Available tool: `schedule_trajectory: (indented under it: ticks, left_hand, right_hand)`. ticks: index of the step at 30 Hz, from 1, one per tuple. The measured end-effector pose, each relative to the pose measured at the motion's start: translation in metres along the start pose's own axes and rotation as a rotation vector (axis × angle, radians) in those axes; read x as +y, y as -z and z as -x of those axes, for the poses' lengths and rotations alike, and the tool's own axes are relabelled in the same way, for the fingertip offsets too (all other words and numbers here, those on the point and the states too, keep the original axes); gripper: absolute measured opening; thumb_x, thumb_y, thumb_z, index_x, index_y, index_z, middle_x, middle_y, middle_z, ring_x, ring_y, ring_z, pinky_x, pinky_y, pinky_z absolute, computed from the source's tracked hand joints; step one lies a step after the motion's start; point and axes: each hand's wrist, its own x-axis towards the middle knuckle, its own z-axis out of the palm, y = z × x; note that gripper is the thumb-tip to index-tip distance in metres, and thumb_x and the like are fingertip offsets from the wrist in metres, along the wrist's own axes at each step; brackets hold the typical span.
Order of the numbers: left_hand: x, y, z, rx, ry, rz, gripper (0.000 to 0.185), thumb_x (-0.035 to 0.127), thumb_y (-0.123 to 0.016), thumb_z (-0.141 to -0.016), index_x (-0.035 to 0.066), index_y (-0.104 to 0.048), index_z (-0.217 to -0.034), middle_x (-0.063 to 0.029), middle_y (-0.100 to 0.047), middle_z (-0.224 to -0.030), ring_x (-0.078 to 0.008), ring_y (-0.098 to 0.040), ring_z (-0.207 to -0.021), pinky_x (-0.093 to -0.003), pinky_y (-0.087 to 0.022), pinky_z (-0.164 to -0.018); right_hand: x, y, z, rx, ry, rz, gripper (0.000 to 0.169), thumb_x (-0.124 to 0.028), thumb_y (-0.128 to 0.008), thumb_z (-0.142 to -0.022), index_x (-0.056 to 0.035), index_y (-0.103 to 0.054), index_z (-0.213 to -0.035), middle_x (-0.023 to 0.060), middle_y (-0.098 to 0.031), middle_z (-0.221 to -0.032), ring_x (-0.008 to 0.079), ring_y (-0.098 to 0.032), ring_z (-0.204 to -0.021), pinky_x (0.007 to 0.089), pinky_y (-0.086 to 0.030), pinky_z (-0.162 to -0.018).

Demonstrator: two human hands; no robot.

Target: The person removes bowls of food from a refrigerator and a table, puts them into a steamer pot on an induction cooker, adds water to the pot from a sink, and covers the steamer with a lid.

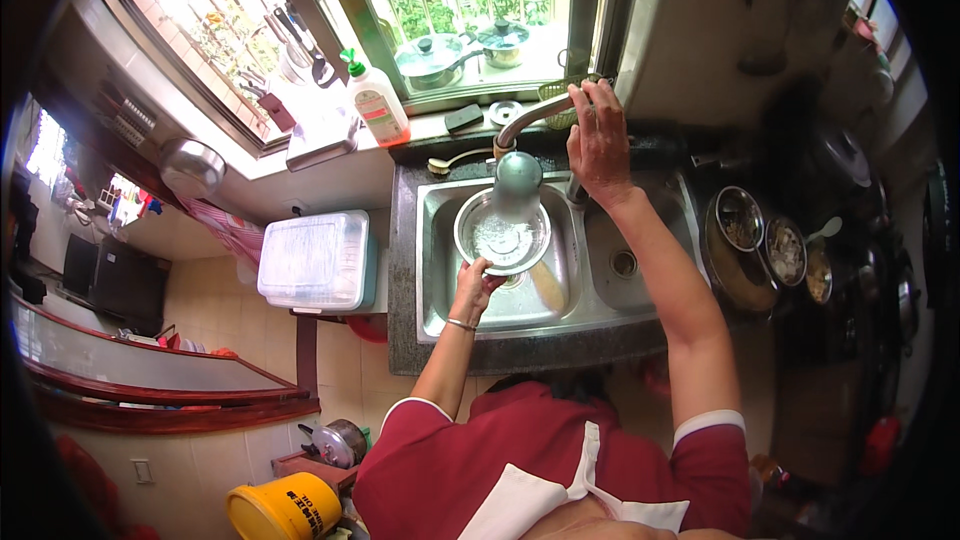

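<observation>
Over the left basin of a double stainless-steel sink [425,292], my left hand [474,289] grips the near rim of a round metal bowl [463,244]. Clear water shows in the bowl, which sits right beneath the faucet head [518,171]. A blurred stream seems to run down from that head. My right hand [602,150] is raised at the faucet's curved metal neck [536,114], fingers bent over its far end; whether they grip it is hidden. An elongated tan scrubber [549,289], perhaps loofah, lies in the left basin beside the bowl. The right basin's drain [623,264] is visible.
Behind the sink stand a green-capped soap bottle [379,106], a dish brush [457,160] and a dark sponge [463,118]. A lidded plastic bin [319,259] is at the left. Several food bowls, one metal [739,217], crowd the right counter. Lidded pots [504,41] stand by the window.
</observation>
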Motion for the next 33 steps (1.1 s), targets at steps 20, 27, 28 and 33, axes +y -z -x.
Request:
schedule_trajectory:
  ticks: [20,27,28,33]
  left_hand:
    - [-0.003,0.011,-0.004,-0.054,0.023,-0.012,0.03,0.008,-0.058,-0.083,0.001,-0.041,-0.107,-0.0109,-0.055,-0.097,-0.0284,-0.065,-0.077,-0.0404,-0.059,-0.066]
    - [-0.005,0.012,-0.008,-0.044,0.068,-0.01,0.012,0.008,-0.053,-0.083,0.0,-0.052,-0.092,-0.01,-0.058,-0.088,-0.0281,-0.064,-0.074,-0.0412,-0.058,-0.065]
    - [-0.007,0.012,-0.009,-0.045,0.073,0.0,0.012,0.008,-0.052,-0.083,0.0,-0.052,-0.091,-0.0102,-0.058,-0.088,-0.0281,-0.064,-0.074,-0.0412,-0.058,-0.065]
    - [-0.015,0.021,-0.017,-0.037,0.091,0.048,0.01,0.007,-0.051,-0.083,0.0,-0.053,-0.091,-0.0114,-0.059,-0.088,-0.0289,-0.064,-0.074,-0.0424,-0.058,-0.065]
  right_hand:
    - [0.003,-0.013,0.002,0.067,-0.009,0.008,0.056,0.003,-0.052,-0.075,-0.008,-0.047,-0.13,0.0121,-0.044,-0.127,0.0324,-0.04,-0.125,0.0453,-0.033,-0.107]
    - [0.003,-0.012,0.002,0.055,-0.013,-0.013,0.06,0.006,-0.05,-0.073,-0.0079,-0.045,-0.132,0.0117,-0.042,-0.129,0.0327,-0.038,-0.128,0.0431,-0.032,-0.108]
    - [0.003,-0.012,0.003,0.046,-0.016,-0.016,0.06,0.006,-0.049,-0.074,-0.0078,-0.044,-0.133,0.0117,-0.041,-0.131,0.0326,-0.037,-0.129,0.042,-0.032,-0.109]
    - [0.003,-0.013,0.003,0.048,-0.018,-0.024,0.06,0.006,-0.048,-0.074,-0.0075,-0.044,-0.132,0.0123,-0.041,-0.131,0.0327,-0.036,-0.129,0.0422,-0.032,-0.109]
